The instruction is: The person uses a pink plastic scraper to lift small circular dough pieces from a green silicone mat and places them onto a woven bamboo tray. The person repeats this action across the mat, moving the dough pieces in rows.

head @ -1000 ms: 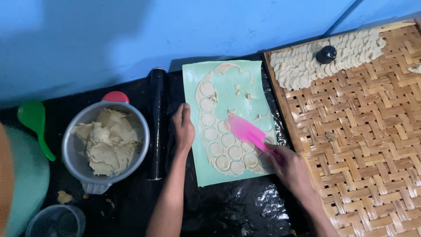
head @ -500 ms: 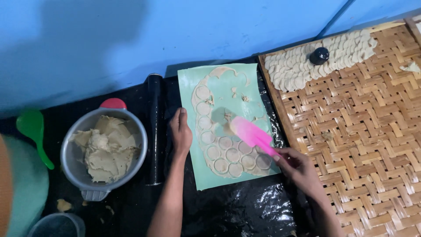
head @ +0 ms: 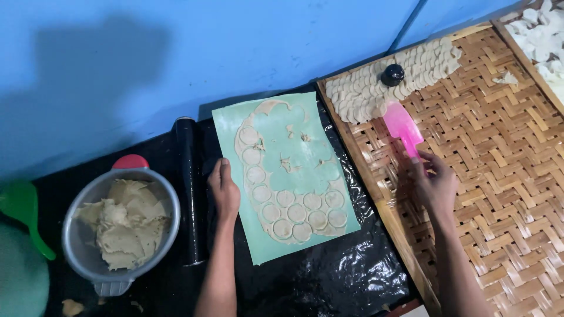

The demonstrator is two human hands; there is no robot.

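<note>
Spatula (head: 402, 128) moved from mat (head: 282, 176) to tray (head: 499, 176).
Right hand (head: 435, 185) gripped its handle; left hand (head: 225, 191) lay flat, holding nothing. One bowl (head: 120, 229), one roller (head: 189, 188), about twelve cut rounds (head: 299, 214).

- Flat pink plastic spatula (head: 403, 126): bright pink.
- Rectangular rolling mat (head: 338, 226): pale mint green, with cream dough rounds (head: 296, 212).
- Woven bamboo tray (head: 499, 152): tan basket-weave pattern.
- Worktop (head: 329, 282): glossy black.
- Round metal bowl (head: 79, 205): grey, with a red handle.
- Wall (head: 176, 53): blue.
</note>
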